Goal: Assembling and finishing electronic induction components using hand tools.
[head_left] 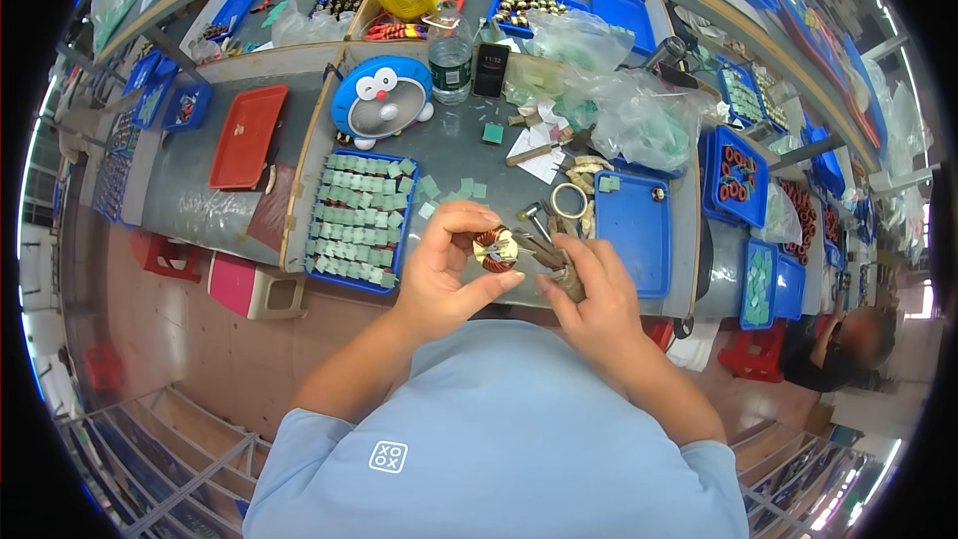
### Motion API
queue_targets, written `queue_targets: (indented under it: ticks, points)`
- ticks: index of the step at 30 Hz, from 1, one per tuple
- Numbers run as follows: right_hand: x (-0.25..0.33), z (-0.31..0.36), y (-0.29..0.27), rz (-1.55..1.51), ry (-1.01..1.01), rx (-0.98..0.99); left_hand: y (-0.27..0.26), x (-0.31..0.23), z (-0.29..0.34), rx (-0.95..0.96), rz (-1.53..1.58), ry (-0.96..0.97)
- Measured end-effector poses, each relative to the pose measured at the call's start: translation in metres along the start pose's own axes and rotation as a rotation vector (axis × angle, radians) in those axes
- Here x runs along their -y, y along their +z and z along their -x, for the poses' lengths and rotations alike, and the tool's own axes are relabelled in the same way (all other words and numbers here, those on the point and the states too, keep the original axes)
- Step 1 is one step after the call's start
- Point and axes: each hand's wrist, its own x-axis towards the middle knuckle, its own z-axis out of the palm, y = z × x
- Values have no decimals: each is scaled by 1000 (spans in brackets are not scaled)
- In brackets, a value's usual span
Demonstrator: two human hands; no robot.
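Note:
My left hand (436,269) pinches a small ring coil (494,249) between thumb and fingers, above the table's front edge. The coil has reddish copper winding and a pale yellow face. In my right hand (602,297) is a pair of pliers (567,277), its handles wrapped in worn brownish tape. The jaws point left toward the coil; whether they touch it I cannot tell. Left of my hands stands a blue tray (348,287) with rows of coils topped by green square pieces. Loose green squares (467,189) lie just beyond my left hand.
To the right, a blue tray (633,240) holds a couple of small parts. A roll of tape (569,201) lies beside it. Farther back are a blue cartoon-faced fan (383,100), a water bottle (451,65), a phone (490,70) and plastic bags (649,120).

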Motion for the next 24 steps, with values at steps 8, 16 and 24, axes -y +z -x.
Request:
queue_targets:
  ticks: [8, 16, 24]
  points:
    - [-9, -4, -32, 114, -145, -10, 1, -12, -8, 272, 170, -320]
    - [-12, -15, -45, 224, -223, 57, -1, -16, -22, 434, -11, -271]
    - [-25, -31, -37, 357, -315, 66, 17, -2, 7, 227, 360, -450]
